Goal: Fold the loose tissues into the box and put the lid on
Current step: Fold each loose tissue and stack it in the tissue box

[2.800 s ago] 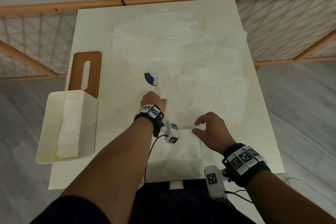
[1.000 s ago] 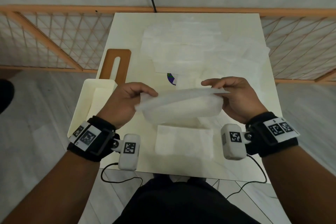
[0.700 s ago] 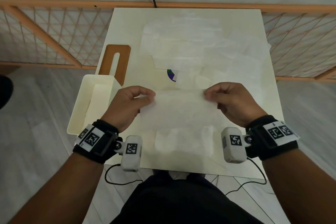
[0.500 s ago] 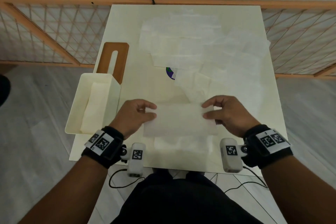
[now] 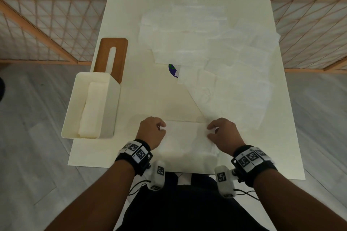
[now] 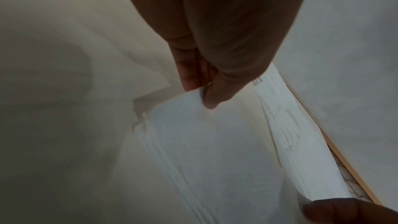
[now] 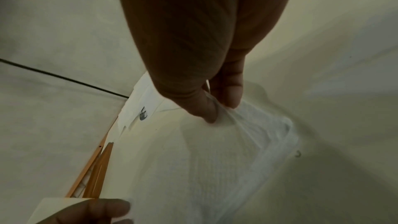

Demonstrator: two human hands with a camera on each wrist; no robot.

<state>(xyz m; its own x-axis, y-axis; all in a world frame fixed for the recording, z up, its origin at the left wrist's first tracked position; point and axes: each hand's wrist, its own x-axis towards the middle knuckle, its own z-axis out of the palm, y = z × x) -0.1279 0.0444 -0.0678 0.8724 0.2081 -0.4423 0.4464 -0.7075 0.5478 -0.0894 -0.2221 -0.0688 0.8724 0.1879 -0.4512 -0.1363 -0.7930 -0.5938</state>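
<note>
A folded white tissue lies on a small stack of folded tissues near the table's front edge. My left hand pinches its left end between thumb and fingers. My right hand pinches its right end. The tissue spreads flat on the stack between both hands. The cream box stands open at the table's left edge with folded tissues inside. The brown wooden lid with a slot lies flat behind the box. Several loose tissues cover the far and right part of the table.
The cream table shows a bare patch between the box and the loose tissues. A round purple and green mark peeks out from under a tissue. An orange wooden lattice fence runs behind the table on both sides.
Both hands lifted a tissue, folded it in the air, and have brought it down toward me onto the stack at the table's front edge.
</note>
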